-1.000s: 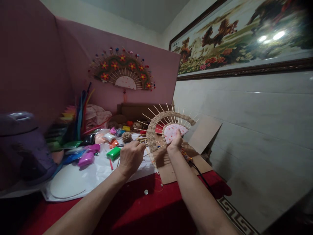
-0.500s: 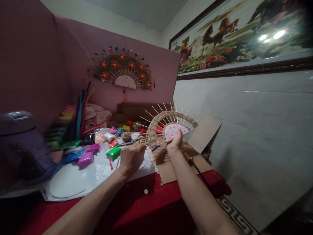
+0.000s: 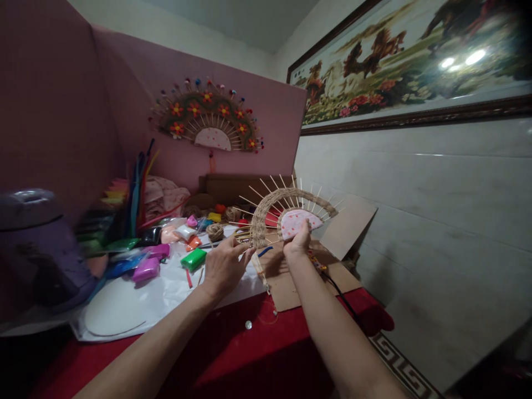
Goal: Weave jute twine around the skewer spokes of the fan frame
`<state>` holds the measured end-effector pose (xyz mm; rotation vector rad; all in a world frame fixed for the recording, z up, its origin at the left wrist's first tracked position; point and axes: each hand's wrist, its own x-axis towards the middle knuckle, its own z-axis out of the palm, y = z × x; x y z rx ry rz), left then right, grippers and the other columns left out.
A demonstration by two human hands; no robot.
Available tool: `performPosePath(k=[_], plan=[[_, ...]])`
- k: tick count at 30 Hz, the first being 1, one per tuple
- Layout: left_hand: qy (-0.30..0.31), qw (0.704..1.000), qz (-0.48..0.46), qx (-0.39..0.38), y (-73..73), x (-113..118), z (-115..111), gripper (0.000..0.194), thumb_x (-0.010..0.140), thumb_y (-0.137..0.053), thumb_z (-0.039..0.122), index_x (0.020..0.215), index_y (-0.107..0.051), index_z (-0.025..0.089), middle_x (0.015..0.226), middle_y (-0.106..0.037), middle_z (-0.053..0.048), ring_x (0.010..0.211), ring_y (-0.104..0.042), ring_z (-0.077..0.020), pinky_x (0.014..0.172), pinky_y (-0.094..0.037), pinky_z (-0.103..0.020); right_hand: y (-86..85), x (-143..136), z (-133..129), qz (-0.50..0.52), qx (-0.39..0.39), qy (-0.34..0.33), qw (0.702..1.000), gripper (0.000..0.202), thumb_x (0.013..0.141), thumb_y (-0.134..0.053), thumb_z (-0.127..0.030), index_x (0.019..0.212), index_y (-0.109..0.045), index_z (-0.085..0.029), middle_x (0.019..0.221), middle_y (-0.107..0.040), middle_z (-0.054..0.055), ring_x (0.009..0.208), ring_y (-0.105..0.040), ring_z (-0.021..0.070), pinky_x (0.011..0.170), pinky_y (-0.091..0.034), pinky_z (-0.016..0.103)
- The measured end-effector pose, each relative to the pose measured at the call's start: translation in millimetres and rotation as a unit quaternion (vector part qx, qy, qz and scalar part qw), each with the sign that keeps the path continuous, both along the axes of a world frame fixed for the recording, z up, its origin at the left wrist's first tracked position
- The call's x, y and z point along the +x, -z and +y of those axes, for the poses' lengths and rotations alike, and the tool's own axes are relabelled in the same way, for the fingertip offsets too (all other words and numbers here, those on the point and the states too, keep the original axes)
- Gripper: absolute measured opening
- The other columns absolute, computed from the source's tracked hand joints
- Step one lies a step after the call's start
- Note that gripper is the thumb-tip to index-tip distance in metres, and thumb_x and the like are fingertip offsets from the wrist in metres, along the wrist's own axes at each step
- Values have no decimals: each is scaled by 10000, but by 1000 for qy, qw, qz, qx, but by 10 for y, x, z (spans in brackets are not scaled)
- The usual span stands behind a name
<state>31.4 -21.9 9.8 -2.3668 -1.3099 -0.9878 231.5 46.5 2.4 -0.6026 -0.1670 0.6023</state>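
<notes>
Red cloth (image 3: 249, 363) covers the near side of your counter (image 3: 195, 354), where your forearms reach across with a broad gap between them and a small clear disc (image 3: 248, 325) lies near the cloth's far border. Past that border, a white sheet (image 3: 177, 293) spreads to your left, bearing a round white card (image 3: 114, 310) by its front corner; to your right lies a cardboard sheet (image 3: 286, 296), its front edge meeting the cloth and a black cord (image 3: 341, 293) crossing its right side.

Your right hand (image 3: 297, 242) has its grip on the fan (image 3: 270, 202), thumb over the spotted half-round (image 3: 293, 221), holding it above the cardboard. Your left hand (image 3: 224, 267) is at the woven band's lower left end, fingertips close together; whether that grip pinches a strand, I cannot tell. A green packet (image 3: 193, 259) sits just beside it, narrowing your room leftward. Stick tips spread outward, near a tilted tan board (image 3: 349, 224) on the right. Farther back, a flowered fan (image 3: 208, 111) hangs on a pink board (image 3: 270, 130).
</notes>
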Motion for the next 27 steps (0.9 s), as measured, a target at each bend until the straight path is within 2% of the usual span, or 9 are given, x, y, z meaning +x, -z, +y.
performPosePath(k=[5,11,14,21,27], plan=[[-39,999,10,15,-45,-19,-7,317,857,-405,423,900,-677,265,791,-554,-52,668,-503,-159,488,-223,-258,8,7,9,-14,27,3,1000,376,790,-448,-425,1085,-479,-195,1133,-575,46,948,-596,134,835,-488,315],[-54,998,35,2,-30,-6,-9,301,872,-378,361,887,-656,248,804,-595,-40,700,-552,-172,496,-233,-270,42,33,44,-15,41,-1,999,372,792,-445,-461,1067,-486,-215,1110,-585,31,961,-594,142,848,-484,348],[-47,997,48,-24,-15,3,-17,305,877,-357,319,877,-651,243,793,-638,-33,683,-583,-182,506,-249,-277,54,47,55,-8,49,-9,999,343,798,-446,-454,1045,-502,-222,1081,-597,18,942,-600,134,837,-489,342],[-7,995,52,-86,9,38,-34,306,861,-368,268,995,-643,252,821,-701,-49,739,-631,-224,554,-305,-294,36,41,37,7,57,-17,998,330,800,-454,-454,1035,-510,-230,1056,-610,8,895,-612,126,814,-498,332],[-3,996,30,-80,7,33,-23,296,852,-392,272,982,-657,248,830,-699,-52,753,-628,-227,566,-306,-296,7,16,12,18,78,-20,997,320,808,-456,-426,1052,-502,-223,1086,-600,18,888,-611,126,826,-490,336]])
